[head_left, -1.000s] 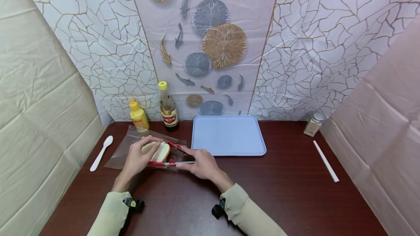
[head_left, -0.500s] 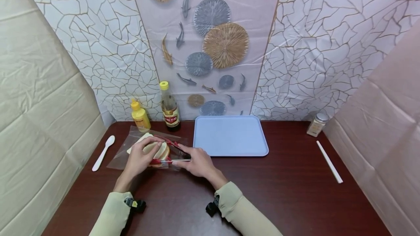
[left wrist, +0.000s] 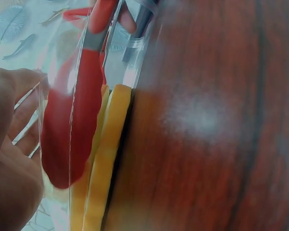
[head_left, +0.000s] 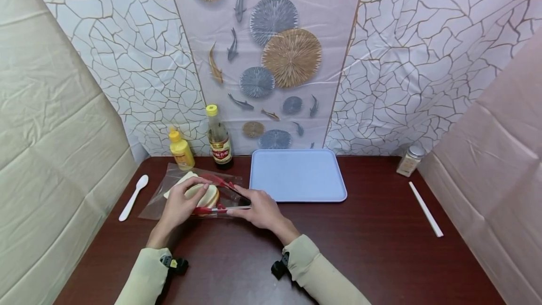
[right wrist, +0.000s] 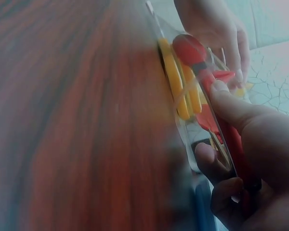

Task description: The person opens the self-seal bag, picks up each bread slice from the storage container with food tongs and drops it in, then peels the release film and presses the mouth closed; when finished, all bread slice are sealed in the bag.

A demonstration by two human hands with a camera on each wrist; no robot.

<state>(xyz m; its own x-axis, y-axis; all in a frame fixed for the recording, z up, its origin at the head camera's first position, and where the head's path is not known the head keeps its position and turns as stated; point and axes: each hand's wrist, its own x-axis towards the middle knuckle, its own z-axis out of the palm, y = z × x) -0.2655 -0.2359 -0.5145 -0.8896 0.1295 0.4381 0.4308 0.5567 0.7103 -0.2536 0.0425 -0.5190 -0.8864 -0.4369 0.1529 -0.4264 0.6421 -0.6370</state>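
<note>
Bread slices [head_left: 208, 196] with yellow-brown crusts lie in a clear plastic bag [head_left: 153, 205] on the left of the table. My left hand [head_left: 179, 204] arches over the bread, thumb and index finger pinching the bag's upper film. My right hand [head_left: 260, 210] grips red-tipped tongs [head_left: 203, 210] by their handles. The tongs are spread, their arms reaching into the bag's mouth on either side of the bread. In the left wrist view a broad red tip [left wrist: 70, 125] shows through the film beside the crusts [left wrist: 103, 159]. My left palm partly hides the bread.
Behind the bag stand a yellow squeeze bottle [head_left: 182, 152] and a dark sauce bottle [head_left: 220, 147]. A light-blue tray [head_left: 298, 175] lies right of them. A white spoon [head_left: 133, 199] is at far left; a shaker jar [head_left: 410, 161] and a white stick [head_left: 425, 209] are at far right.
Over the last half second my right hand has shifted slightly right and the tongs have spread wider. My left hand stays in place on the bag.
</note>
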